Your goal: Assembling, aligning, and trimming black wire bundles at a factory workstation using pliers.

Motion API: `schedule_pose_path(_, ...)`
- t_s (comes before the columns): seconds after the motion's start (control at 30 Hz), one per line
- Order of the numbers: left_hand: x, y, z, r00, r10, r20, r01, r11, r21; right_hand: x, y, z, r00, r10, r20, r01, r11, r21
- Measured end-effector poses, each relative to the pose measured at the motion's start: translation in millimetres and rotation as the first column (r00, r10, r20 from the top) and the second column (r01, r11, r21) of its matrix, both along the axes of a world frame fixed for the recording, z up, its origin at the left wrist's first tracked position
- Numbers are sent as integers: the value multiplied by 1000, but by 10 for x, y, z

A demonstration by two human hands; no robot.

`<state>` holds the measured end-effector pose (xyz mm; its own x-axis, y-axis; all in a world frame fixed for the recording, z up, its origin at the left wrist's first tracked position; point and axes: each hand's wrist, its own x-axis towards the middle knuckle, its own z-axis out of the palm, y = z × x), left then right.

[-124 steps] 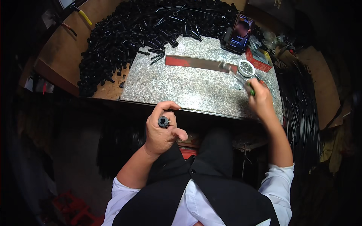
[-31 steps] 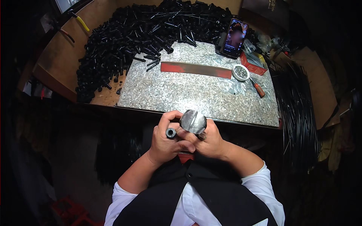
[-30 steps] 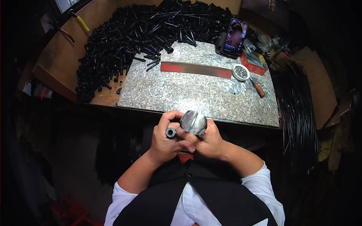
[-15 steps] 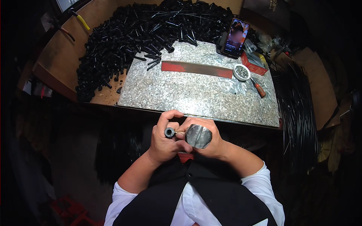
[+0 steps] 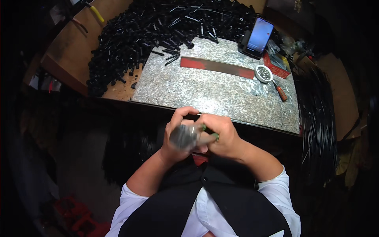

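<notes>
My right hand (image 5: pixel 226 137) is closed round the handle of a hammer (image 5: pixel 183 137). The metal head, smeared by motion, lies over the fingers of my left hand (image 5: pixel 167 149), and greenish bits of the handle show by my right fingers. My left hand is curled, its index finger bent near the table's front edge. The small black tube-like part that it holds is now hidden behind the hammer head. Both hands are close together in front of my body, just off the speckled tabletop (image 5: pixel 189 89).
A large heap of black tube-like parts (image 5: pixel 130 47) fills the back left. On the tabletop are a red-and-brown flat bar (image 5: pixel 217 68), a white bowl (image 5: pixel 263 73) of small metal pieces, an orange-handled screwdriver (image 5: pixel 281 94), a phone (image 5: pixel 260 35) and a red box (image 5: pixel 277 66). Black rods (image 5: pixel 318 114) hang at right.
The hammer head has swung left, from beside the black part to over it and my left fingers. The phone screen has changed. The whole view has shifted slightly.
</notes>
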<state>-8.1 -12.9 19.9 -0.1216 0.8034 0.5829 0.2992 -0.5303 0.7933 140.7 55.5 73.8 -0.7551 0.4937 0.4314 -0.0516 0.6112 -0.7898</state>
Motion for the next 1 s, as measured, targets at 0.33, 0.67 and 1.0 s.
schedule_pose_path(0.33,-243,-124,111,884,87,459,7,980,-199,440,73,67,931,-87,353,20,982,189)
schedule_pose_path(0.67,-180,-99,176,925,56,375,24,978,-206,540,-87,140,868,-331,371,56,807,588)
schedule_pose_path(1.0,-83,-71,146,949,55,309,25,968,-250,626,18,105,827,-498,262,89,576,813)
